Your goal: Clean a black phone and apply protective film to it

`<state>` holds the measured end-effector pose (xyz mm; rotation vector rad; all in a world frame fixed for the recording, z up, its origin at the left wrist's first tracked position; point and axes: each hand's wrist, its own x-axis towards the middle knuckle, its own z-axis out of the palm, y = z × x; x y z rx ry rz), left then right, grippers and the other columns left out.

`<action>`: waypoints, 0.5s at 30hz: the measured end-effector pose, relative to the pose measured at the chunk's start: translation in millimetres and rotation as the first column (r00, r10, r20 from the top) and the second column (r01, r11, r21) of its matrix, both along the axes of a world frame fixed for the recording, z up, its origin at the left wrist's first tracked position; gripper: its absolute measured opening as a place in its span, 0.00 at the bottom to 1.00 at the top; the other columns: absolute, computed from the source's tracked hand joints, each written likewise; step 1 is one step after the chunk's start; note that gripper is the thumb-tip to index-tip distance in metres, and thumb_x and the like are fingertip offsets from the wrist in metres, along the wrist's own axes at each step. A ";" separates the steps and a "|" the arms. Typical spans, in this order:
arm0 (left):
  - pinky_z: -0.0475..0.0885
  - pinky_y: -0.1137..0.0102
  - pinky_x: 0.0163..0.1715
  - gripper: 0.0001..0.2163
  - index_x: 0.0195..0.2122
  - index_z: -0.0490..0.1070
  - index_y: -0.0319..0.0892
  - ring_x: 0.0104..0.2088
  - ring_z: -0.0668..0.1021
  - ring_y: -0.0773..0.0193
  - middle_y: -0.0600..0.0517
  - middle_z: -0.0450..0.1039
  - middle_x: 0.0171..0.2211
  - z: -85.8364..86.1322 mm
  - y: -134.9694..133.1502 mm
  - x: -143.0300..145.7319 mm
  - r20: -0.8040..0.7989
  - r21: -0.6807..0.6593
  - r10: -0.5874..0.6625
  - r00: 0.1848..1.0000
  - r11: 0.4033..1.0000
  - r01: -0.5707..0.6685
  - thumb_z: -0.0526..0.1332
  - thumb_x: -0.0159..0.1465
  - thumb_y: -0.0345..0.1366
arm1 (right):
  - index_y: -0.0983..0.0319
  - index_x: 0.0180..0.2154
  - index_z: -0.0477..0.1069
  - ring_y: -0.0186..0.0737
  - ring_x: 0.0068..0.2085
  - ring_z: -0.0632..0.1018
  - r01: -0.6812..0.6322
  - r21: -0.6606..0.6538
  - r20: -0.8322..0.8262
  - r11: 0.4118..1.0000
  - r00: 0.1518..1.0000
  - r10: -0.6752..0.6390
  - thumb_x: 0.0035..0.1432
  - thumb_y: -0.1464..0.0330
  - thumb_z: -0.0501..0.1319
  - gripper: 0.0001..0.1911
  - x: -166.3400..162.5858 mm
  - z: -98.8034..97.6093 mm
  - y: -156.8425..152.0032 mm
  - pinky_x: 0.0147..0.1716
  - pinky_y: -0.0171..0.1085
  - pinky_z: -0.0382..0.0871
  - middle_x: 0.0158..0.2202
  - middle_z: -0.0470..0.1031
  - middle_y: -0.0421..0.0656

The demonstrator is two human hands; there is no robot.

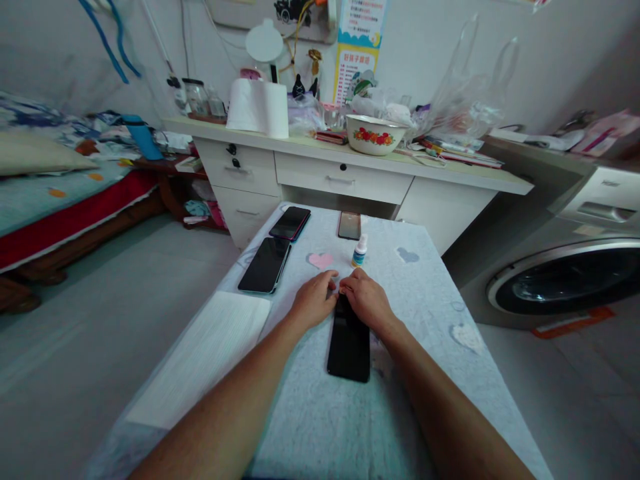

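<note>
A black smartphone (349, 343) lies screen up on the cloth-covered table in front of me. At its far left corner is my left hand (315, 299), its fingers slightly curled and apart, the thumb beside the phone's edge. My right hand (367, 297) rests over the phone's far end with fingers pinched together. A small pale bit shows at those fingertips, too small to name. Just beyond my right hand stands a small white spray bottle (359, 251) with a blue and yellow label.
Two dark phones, one nearer (266, 265) and one farther (291, 223), lie at the left. Another phone (349, 225) lies at the table's far edge. White paper towels (205, 357) lie near left. Beyond stand a desk (345, 175), a bed (60, 200) and a washing machine (575, 247).
</note>
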<state>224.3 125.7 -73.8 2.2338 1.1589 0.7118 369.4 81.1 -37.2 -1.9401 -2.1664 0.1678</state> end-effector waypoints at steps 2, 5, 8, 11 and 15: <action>0.68 0.68 0.43 0.19 0.51 0.63 0.41 0.41 0.75 0.62 0.50 0.73 0.39 0.2 -0.1 0.5 0.002 0.000 0.005 1.000 1.000 -0.005 0.58 0.57 0.29 | 0.57 0.41 0.72 0.35 0.39 0.72 -0.011 0.003 0.000 1.000 1.000 0.011 0.63 0.67 0.52 0.11 -0.8 -0.8 0.5 0.36 0.32 0.60 0.39 0.67 0.42; 0.68 0.68 0.43 0.19 0.51 0.63 0.41 0.40 0.75 0.61 0.50 0.73 0.39 0.7 -0.5 0.6 -0.004 -0.008 0.005 1.000 1.000 -0.005 0.58 0.57 0.29 | 0.57 0.40 0.73 0.34 0.38 0.72 -0.020 -0.004 0.006 1.000 1.000 0.020 0.63 0.66 0.51 0.12 1.4 -0.2 0.6 0.35 0.32 0.60 0.39 0.67 0.42; 0.68 0.68 0.43 0.19 0.50 0.63 0.41 0.41 0.75 0.62 0.51 0.73 0.39 1.2 -0.9 -0.1 -0.011 -0.012 -0.006 1.000 1.000 0.006 0.58 0.56 0.29 | 0.58 0.39 0.73 0.34 0.38 0.72 0.012 -0.021 0.021 1.000 1.000 -0.011 0.63 0.64 0.51 0.13 7.5 1.8 0.5 0.35 0.32 0.60 0.39 0.67 0.42; 0.68 0.69 0.43 0.19 0.50 0.63 0.42 0.41 0.75 0.62 0.51 0.72 0.39 1.3 -0.9 -0.9 -0.011 -0.005 -0.017 1.000 1.000 0.017 0.58 0.56 0.29 | 0.58 0.39 0.73 0.35 0.39 0.72 0.040 -0.023 0.029 0.999 0.999 -0.039 0.63 0.65 0.52 0.12 12.4 2.5 0.4 0.36 0.32 0.60 0.39 0.67 0.43; 0.68 0.68 0.44 0.18 0.50 0.64 0.42 0.41 0.75 0.62 0.51 0.73 0.39 1.3 0.0 -0.8 0.001 0.006 -0.024 1.000 1.000 0.024 0.56 0.57 0.28 | 0.58 0.40 0.73 0.35 0.38 0.72 0.033 -0.006 0.017 0.999 0.999 -0.033 0.63 0.65 0.52 0.12 9.5 1.1 0.2 0.35 0.32 0.60 0.40 0.67 0.43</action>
